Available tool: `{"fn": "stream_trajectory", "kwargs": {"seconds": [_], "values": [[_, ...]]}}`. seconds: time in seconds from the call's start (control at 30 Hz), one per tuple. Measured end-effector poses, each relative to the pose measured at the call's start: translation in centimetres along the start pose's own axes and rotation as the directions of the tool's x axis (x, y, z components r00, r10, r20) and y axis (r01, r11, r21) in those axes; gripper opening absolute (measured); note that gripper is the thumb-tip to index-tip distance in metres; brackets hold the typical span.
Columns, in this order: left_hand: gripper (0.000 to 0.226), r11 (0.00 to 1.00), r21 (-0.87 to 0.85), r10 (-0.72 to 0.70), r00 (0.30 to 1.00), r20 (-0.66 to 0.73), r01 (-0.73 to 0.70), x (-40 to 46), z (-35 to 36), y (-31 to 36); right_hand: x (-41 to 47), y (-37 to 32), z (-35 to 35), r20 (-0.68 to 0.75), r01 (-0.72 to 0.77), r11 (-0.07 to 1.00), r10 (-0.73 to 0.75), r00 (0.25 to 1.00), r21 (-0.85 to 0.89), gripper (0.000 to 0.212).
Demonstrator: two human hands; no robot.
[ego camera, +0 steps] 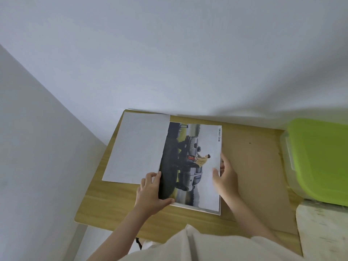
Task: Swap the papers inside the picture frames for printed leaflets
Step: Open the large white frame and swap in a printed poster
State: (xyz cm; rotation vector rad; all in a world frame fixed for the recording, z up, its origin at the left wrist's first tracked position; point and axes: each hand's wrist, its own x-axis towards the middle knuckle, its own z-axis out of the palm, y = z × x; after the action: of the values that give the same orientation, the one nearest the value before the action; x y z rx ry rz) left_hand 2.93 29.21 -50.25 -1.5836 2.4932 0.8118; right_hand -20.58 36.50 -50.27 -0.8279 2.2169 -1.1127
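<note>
Plain room: wooden desk, white walls.

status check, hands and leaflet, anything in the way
Left hand grips leaflet at its left edge, right hand at its right edge. Leaflet lies over the frame. Blank sheet overlaps leaflet's left side.

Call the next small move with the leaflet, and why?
Probably lower and square it into the frame. Both hands hold the printed leaflet, left hand on its left edge, right hand on its right, over the white frame whose edge shows beneath. The blank sheet already lies aside.
</note>
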Motion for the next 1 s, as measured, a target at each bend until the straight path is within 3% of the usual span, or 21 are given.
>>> {"fn": "stream_trajectory", "kwargs": {"seconds": [0.27,0.4,0.57,0.8,1.0], "values": [[0.102,0.996,-0.078,-0.043,0.999,-0.021,0.041,-0.4,0.0,0.1,-1.5,-2.0,-0.4,-0.115,0.093,0.975,-0.07,0.991,0.201,0.047],[0.087,0.964,-0.266,-0.004,0.994,-0.106,-0.025,-0.9,-0.5,0.9,-1.8,-2.9,-2.0,-0.189,0.138,0.943,-0.083,0.979,0.302,0.048],[0.061,0.824,-0.545,0.035,0.974,-0.225,-0.155,-1.3,-1.8,3.2,-2.5,-2.6,-5.7,-0.274,0.19,0.919,-0.095,0.957,0.347,0.05],[0.06,0.75,-0.595,0.212,0.957,-0.196,-0.288,-0.5,-2.8,9.1,-3.0,-0.3,-13.1,-0.356,0.14,0.83,0.074,0.932,0.539,0.056],[0.062,0.755,-0.535,0.368,0.92,-0.133,-0.379,0.2,-2.0,13.0,-3.3,1.6,-20.3,-0.572,0.18,0.794,0.241,0.784,0.581,0.063]]}}
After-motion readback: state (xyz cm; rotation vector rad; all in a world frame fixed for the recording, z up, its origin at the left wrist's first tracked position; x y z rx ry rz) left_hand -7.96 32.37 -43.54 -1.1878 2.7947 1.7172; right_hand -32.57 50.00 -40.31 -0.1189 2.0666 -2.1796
